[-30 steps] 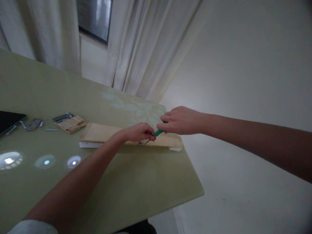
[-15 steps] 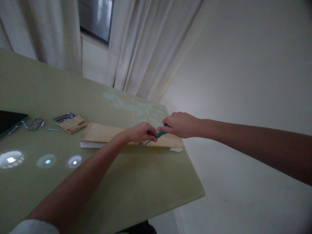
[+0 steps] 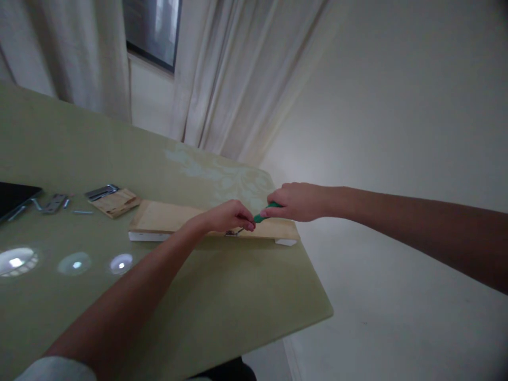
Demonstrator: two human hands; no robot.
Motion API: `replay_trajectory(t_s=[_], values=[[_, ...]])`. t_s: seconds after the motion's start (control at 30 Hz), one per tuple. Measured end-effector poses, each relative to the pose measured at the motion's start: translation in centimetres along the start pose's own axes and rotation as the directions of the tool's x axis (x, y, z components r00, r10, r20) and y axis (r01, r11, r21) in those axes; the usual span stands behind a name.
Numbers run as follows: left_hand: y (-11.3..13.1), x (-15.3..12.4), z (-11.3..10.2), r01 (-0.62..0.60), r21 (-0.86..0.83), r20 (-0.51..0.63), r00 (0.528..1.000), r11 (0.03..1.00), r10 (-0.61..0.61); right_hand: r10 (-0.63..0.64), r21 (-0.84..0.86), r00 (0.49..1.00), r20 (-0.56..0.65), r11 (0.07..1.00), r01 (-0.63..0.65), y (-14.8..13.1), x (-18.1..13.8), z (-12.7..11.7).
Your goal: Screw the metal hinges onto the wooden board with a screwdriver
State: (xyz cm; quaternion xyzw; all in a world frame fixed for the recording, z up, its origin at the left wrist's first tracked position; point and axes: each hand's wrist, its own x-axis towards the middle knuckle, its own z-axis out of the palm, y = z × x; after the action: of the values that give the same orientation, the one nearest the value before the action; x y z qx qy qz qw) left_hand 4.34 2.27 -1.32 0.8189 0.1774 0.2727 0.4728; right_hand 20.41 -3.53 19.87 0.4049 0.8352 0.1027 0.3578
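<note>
A long pale wooden board (image 3: 166, 218) lies flat near the far right corner of the green table (image 3: 222, 296). My right hand (image 3: 296, 201) is closed round a green-handled screwdriver (image 3: 264, 214) whose tip points down at the board's front edge. My left hand (image 3: 230, 216) rests on the board with its fingertips pinched at a small metal fitting (image 3: 234, 232) right beside the screwdriver tip. What the pinched fingers hold is too small to make out.
A smaller wooden piece (image 3: 115, 202) with a metal part (image 3: 101, 191) lies left of the board. Loose hinges and screws (image 3: 55, 203) and a dark tablet (image 3: 14, 196) sit at the far left. Curtains (image 3: 222, 79) hang behind; the table edge drops off at right.
My right hand has turned slightly on the screwdriver and shifted a little right. The left hand stays pinched at the fitting. The board has not moved.
</note>
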Motion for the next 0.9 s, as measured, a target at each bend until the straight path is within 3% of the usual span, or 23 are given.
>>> replay_trajectory(t_s=[0.07,0.13,0.17,0.23,0.3,0.33,0.43,0.47,0.6,0.73,0.9], values=[[0.0,-0.1,-0.1,-0.018,-0.016,0.036,0.999,1.000,0.018,-0.173,-0.141,0.980,-0.103,0.977,0.158,0.0,-0.2,0.2],[0.1,-0.2,-0.2,-0.025,-0.026,0.070,0.997,0.999,0.027,-0.331,-0.259,0.934,-0.132,0.921,0.290,0.0,-0.1,0.4],[0.2,-0.2,-0.2,-0.018,-0.026,0.078,0.997,0.999,0.020,-0.319,-0.259,0.939,-0.125,0.925,0.279,-0.1,-0.1,0.5],[0.3,-0.2,-0.1,0.005,-0.016,0.053,0.999,1.000,-0.004,-0.117,-0.157,0.987,-0.112,0.983,0.099,-0.4,0.1,0.6],[0.2,-0.1,0.0,0.015,-0.012,0.016,1.000,1.000,-0.015,0.056,-0.053,0.991,-0.118,0.997,-0.063,-0.6,0.3,0.5],[0.1,-0.1,0.1,0.008,-0.019,0.008,1.000,1.000,-0.008,0.040,-0.045,0.990,-0.138,0.998,-0.047,-0.6,0.3,0.5],[-0.1,-0.1,0.1,-0.028,-0.052,0.046,0.999,0.998,0.030,-0.185,-0.156,0.964,-0.190,0.975,0.156,-0.4,0.3,0.3],[-0.2,-0.1,0.0,-0.025,-0.055,0.053,0.998,0.998,0.028,-0.186,-0.173,0.965,-0.184,0.973,0.154,-0.3,0.3,0.2],[-0.1,-0.1,-0.1,0.020,-0.041,-0.037,0.999,0.999,-0.021,0.089,-0.026,0.991,-0.095,0.995,-0.092,-0.3,0.2,0.2],[0.2,-0.2,-0.1,-0.041,-0.050,-0.015,0.999,0.998,0.040,-0.070,0.067,0.986,-0.151,0.994,0.081,-0.5,0.2,0.4],[0.1,-0.3,0.1,0.028,-0.072,-0.016,0.999,0.997,-0.029,0.058,0.035,0.974,-0.218,0.998,-0.051,-0.5,0.6,1.6]])
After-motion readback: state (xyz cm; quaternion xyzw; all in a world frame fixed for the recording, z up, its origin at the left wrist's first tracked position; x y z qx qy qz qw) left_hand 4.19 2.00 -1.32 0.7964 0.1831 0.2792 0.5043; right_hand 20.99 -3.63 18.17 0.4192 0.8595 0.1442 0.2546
